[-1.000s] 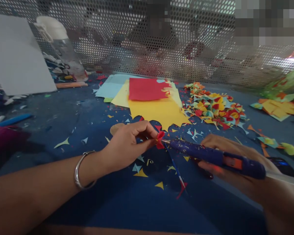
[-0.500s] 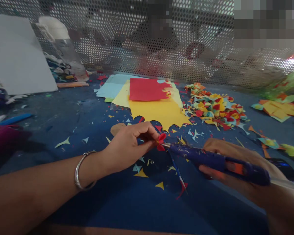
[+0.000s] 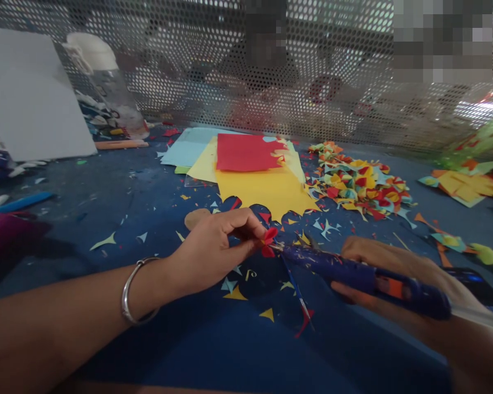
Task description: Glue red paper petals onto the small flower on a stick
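Observation:
Between the thumb and forefinger of my left hand [image 3: 213,246] is a small red folded paper piece [image 3: 270,236]. My right hand [image 3: 398,273] is wrapped round a dark blue glue gun [image 3: 332,265], whose nozzle meets or nearly meets the red piece. Under the nozzle a thin blue brush-like tool [image 3: 298,290] lies on the dark blue table [image 3: 213,350]. Beyond my hands, a red sheet [image 3: 246,152] rests on a yellow sheet [image 3: 263,191] with scalloped cut edges, with pale blue and pale yellow sheets beneath.
A heap of small coloured paper pieces [image 3: 361,183] stands right of the sheets. A phone [image 3: 476,282] lies beyond my right wrist. At the back left are a bottle [image 3: 115,87] and a white board [image 3: 33,98]. A perforated metal screen [image 3: 213,65] runs along the back; paper scraps litter the table.
The view has shifted slightly. The glue gun and my right hand sit a little lower, with the nozzle still at the red piece. My left hand keeps its pinch.

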The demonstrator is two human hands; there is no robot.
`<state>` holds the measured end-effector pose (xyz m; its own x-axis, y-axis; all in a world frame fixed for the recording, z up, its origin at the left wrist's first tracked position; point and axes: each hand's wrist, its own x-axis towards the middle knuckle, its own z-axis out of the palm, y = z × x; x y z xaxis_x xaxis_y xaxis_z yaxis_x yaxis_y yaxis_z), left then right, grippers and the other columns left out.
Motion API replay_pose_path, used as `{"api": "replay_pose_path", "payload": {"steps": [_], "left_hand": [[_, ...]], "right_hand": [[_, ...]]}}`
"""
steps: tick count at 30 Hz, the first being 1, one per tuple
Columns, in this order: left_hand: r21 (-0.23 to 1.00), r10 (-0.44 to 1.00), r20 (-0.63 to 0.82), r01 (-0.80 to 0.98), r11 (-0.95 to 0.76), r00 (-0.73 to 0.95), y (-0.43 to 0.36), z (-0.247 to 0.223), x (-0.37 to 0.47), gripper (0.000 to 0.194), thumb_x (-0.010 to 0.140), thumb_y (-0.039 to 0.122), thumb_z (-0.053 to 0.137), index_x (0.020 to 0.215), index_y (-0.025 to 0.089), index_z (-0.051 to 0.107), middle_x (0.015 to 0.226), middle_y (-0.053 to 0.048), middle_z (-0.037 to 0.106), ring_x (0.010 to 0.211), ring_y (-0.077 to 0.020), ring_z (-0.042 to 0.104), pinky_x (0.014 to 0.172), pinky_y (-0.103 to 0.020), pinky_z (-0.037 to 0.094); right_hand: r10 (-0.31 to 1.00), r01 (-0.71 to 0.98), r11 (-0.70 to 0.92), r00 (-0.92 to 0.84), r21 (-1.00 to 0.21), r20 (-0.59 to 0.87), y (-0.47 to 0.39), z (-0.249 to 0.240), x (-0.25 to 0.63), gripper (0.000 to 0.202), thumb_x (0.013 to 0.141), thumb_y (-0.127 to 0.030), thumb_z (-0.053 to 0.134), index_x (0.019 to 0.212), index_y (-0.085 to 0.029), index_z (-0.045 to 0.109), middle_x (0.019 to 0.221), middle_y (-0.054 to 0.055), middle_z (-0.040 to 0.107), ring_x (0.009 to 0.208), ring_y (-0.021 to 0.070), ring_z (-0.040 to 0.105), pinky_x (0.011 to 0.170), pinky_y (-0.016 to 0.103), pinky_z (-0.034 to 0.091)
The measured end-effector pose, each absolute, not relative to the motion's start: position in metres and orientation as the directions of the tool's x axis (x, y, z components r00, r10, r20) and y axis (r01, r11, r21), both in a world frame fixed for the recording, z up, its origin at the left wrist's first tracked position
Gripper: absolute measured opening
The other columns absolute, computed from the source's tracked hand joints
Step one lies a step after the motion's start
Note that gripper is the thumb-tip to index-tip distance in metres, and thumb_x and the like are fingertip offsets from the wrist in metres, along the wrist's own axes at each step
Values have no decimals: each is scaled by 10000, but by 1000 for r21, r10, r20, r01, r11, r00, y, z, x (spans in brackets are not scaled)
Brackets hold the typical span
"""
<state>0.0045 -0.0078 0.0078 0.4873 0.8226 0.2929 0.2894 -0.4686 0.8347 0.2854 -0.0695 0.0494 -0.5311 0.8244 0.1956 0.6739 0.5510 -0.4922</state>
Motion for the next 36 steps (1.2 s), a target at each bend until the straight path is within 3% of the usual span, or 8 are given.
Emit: {"api": "replay_pose_path", "payload": {"steps": [14, 22, 36], "left_hand": [[857, 847, 217, 320, -403, 485, -8, 8, 4, 62, 841, 131, 659, 845, 185, 691, 782, -14, 762, 673, -118, 690, 614, -212, 528], [850, 898, 236, 369, -376, 372, 0, 0, -2, 48, 858, 244, 676, 890, 210, 684, 812, -11, 753, 729, -145, 705, 679, -272, 534], [872, 866, 215, 311, -379, 451, -3, 3, 3, 46, 848, 176, 656, 880, 198, 680, 818, -17, 774, 719, -139, 708, 673, -258, 533]], "right_hand": [[828, 647, 539, -525, -540, 198, -67, 46, 289, 105, 919, -318, 671, 853, -250, 626, 690, -35, 623, 552, 119, 557, 499, 254, 417], [871, 670, 461, -469, -582, 150, -67, 46, 293, 106, 954, -338, 636, 877, -265, 633, 821, -5, 654, 710, 163, 620, 639, 304, 490], [884, 681, 426, -453, -596, 115, -66, 44, 288, 127, 958, -349, 633, 869, -260, 619, 821, -6, 644, 694, 155, 608, 654, 306, 500]]}}
